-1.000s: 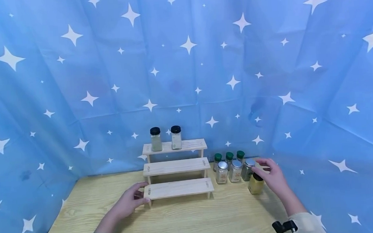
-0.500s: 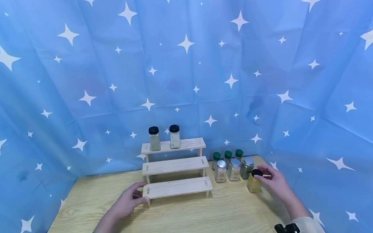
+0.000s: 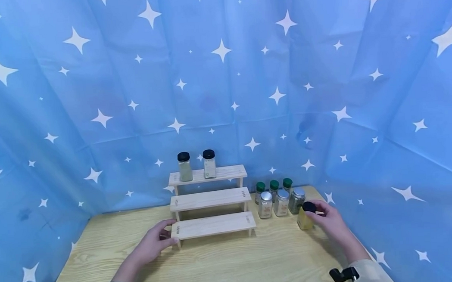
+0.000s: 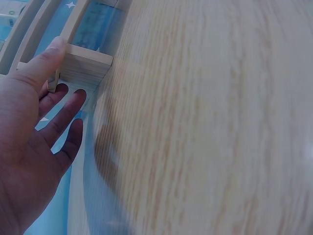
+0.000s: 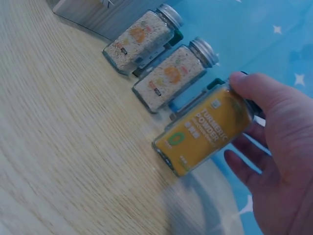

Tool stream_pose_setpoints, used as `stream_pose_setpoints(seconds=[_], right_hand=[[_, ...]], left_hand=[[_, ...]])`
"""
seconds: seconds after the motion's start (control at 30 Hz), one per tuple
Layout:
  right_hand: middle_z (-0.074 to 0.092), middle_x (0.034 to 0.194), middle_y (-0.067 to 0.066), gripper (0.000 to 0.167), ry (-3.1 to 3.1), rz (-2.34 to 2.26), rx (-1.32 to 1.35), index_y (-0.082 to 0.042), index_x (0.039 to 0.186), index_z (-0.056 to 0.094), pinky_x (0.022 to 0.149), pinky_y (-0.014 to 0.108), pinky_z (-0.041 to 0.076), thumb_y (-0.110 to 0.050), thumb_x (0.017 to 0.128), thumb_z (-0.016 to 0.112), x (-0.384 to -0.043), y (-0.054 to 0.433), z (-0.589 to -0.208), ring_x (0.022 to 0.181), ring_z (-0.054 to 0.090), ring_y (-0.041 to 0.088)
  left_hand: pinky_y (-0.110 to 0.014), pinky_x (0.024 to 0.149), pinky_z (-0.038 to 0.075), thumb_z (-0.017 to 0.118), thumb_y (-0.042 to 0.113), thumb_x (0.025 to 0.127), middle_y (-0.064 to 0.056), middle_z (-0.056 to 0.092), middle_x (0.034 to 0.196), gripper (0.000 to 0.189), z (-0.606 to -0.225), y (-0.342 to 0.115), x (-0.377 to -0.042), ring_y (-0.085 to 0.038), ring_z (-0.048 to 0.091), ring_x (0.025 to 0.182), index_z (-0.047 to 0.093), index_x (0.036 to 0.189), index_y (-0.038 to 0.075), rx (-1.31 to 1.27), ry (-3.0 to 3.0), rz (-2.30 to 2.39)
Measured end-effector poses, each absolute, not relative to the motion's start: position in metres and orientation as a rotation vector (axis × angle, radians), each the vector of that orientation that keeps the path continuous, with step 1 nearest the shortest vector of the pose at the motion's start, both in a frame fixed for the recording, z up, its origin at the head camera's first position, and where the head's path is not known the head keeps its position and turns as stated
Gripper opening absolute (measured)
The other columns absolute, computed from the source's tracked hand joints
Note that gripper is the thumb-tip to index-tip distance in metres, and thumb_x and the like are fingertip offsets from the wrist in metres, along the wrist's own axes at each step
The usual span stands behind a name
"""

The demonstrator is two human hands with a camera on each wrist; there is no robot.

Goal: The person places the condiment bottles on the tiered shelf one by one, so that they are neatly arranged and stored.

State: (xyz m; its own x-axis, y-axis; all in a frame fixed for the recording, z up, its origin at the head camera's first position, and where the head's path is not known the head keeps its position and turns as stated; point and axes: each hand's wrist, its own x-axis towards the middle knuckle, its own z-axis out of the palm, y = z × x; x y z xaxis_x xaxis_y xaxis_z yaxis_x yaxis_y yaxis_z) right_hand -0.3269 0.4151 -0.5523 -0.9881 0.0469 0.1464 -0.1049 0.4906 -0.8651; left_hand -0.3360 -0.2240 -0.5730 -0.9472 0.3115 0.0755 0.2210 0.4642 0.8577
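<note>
My right hand [image 3: 330, 221] holds a square glass jar of turmeric powder [image 5: 203, 129] by its black cap, thumb on the near side and fingers round the back. That jar stands at the right end of the jar group, leaning slightly in the head view. With thumb in front and index finger behind, my left hand [image 3: 152, 245] grips the left end of the lowest step of a three-step wooden rack [image 3: 213, 226]. Its other fingers hang loosely below, as the left wrist view shows. Two black-capped jars, one greenish [image 3: 185, 169] and one whitish [image 3: 210, 165], stand on the top step.
Beside the rack, silver-lidded jars [image 3: 265, 205] stand in a front row, with green-capped jars [image 3: 274, 190] behind them. The wooden table [image 3: 233, 265] extends in front of the rack. A blue starry curtain [image 3: 206, 73] hangs close behind and at both sides.
My right hand has come down from above the turmeric jar and taken hold of its cap. My left hand stays on the rack's end. The head view has shifted slightly.
</note>
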Motion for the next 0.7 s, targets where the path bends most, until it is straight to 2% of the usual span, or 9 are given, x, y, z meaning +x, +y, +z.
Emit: stream_pose_setpoints(seconds=[0.13,0.37,0.7], right_hand=[[0.065,0.142,0.021,0.06,-2.566,1.506,0.015,-0.008,0.151,0.063,0.089,0.028,0.058,-0.043,0.105,0.079,-0.328,0.414,-0.553,0.126,0.068,0.036],[0.069,0.131,0.016,0.058,-2.499,1.486,-0.07,-0.009,0.142,0.068,0.086,0.027,0.058,-0.045,0.101,0.084,-0.329,0.409,-0.548,0.108,0.071,0.018],[0.069,0.128,0.017,0.057,-2.429,1.447,-0.056,-0.006,0.139,0.067,0.081,0.026,0.058,-0.045,0.101,0.083,-0.325,0.392,-0.524,0.103,0.07,0.013]], left_hand=[[-0.038,0.084,0.06,0.085,0.022,0.1,-0.02,0.066,0.137,0.07,-0.573,-0.224,-0.336,-0.03,0.069,0.115,0.054,0.16,0.005,0.482,2.605,1.514],[-0.04,0.087,0.06,0.086,0.023,0.1,-0.021,0.064,0.141,0.071,-0.573,-0.225,-0.335,-0.03,0.069,0.116,0.053,0.16,0.004,0.471,2.601,1.511],[-0.038,0.087,0.06,0.086,0.022,0.099,-0.021,0.063,0.144,0.069,-0.573,-0.225,-0.338,-0.028,0.069,0.115,0.055,0.159,0.006,0.47,2.609,1.507]])
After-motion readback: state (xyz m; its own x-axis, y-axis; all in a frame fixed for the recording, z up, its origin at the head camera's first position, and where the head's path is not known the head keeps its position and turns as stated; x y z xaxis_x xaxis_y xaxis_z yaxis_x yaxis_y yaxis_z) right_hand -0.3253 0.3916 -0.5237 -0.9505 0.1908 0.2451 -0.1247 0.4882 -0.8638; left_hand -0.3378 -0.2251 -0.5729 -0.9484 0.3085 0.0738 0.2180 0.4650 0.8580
